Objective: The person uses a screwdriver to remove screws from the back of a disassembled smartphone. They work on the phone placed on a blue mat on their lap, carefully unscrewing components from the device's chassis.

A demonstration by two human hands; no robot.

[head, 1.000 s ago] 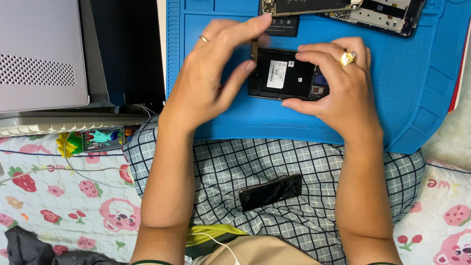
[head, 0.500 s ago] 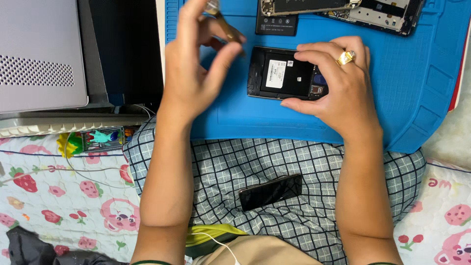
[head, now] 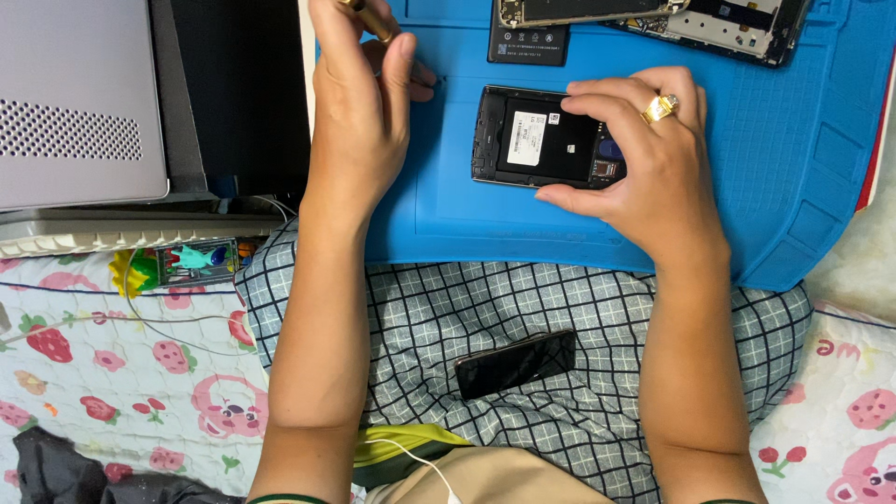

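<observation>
Blue mat (head: 793, 168), left hand (head: 359, 112) lifted away — right hand (head: 644, 163) still gripping opened phone (head: 532, 138)

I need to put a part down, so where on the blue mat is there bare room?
Bare patches on the blue mat: right of the right hand, and the front strip below the opened phone. The far edge is crowded with a battery and phone parts.

Bright, even indoor light, soft shadows under the forearms, sharp focus, slight wide-angle stretch at edges

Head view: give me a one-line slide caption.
Right hand steadies an opened phone on a blue mat; left hand lifts a small tool.
</observation>
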